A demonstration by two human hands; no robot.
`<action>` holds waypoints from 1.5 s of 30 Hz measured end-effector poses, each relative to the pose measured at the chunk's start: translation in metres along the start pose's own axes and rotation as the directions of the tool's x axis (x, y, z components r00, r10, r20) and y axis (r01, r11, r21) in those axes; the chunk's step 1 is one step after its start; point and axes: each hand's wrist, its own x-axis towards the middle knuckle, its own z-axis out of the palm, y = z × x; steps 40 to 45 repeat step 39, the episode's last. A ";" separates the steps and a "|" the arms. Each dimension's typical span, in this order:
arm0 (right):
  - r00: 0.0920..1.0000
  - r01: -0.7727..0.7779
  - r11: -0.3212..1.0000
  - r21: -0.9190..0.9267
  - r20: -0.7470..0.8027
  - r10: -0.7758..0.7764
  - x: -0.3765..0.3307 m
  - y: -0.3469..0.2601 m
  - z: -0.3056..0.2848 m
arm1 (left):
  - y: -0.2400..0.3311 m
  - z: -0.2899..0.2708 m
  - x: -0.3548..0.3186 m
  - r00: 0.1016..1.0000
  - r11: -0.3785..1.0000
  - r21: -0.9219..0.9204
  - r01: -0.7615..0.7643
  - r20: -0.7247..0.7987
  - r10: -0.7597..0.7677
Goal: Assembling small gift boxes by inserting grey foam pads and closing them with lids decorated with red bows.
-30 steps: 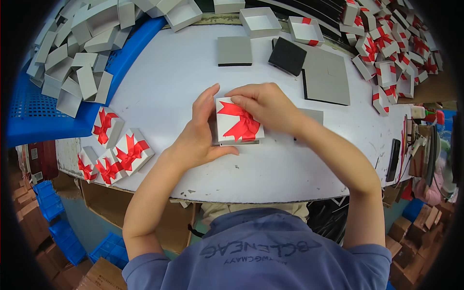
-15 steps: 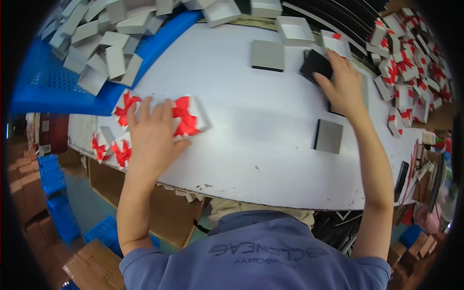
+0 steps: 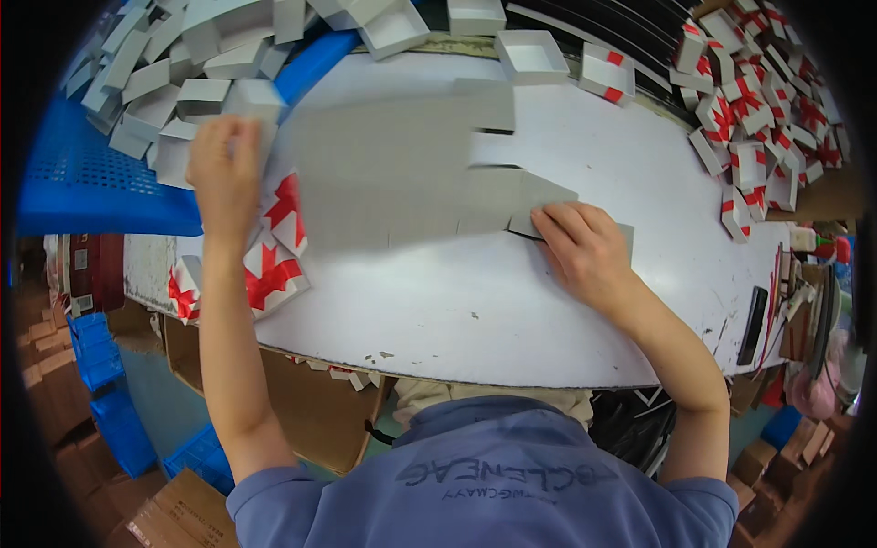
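Note:
My left hand [image 3: 225,173] is raised at the edge of the blue basket [image 3: 137,215], its fingers closed on a blurred white open box [image 3: 254,102]. My right hand [image 3: 589,251] is on the table, fingers bent together at the edge of a grey pad [image 3: 523,225] with a dark side. Across the middle spreads a smeared band of grey pads [image 3: 384,183]; blur hides their separate outlines. By my left forearm lie white boxes with red ribbon bows [image 3: 272,279], a tilted one [image 3: 287,215] among them.
The blue basket holds a heap of white boxes [image 3: 151,110]. White box halves [image 3: 532,57] and a red-banded one [image 3: 607,73] line the far table edge. Ribboned boxes pile up [image 3: 749,110] at the far right. A cardboard carton [image 3: 311,411] stands below the near edge.
My left hand has left the ribboned boxes and moved up to the basket. My right hand has come nearer and left; grey pads are now spread across the middle.

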 end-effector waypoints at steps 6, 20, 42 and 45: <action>0.977 -0.023 0.999 -0.035 0.210 0.030 0.030 -0.004 -0.014 | 0.079 0.015 -0.044 0.957 0.969 -0.017 -0.245 0.153 0.245; 0.978 -0.142 0.968 -0.209 0.120 0.170 0.021 0.026 -0.005 | 0.142 0.077 -0.072 0.858 0.888 -0.049 -0.457 0.239 0.454; 0.927 -0.314 0.930 -0.191 0.152 0.344 -0.006 0.061 -0.055 | 0.093 0.124 -0.024 0.913 0.913 -0.094 -0.397 0.065 0.404; 0.927 -0.314 0.930 -0.191 0.152 0.344 -0.006 0.061 -0.055 | 0.093 0.124 -0.024 0.913 0.913 -0.094 -0.397 0.065 0.404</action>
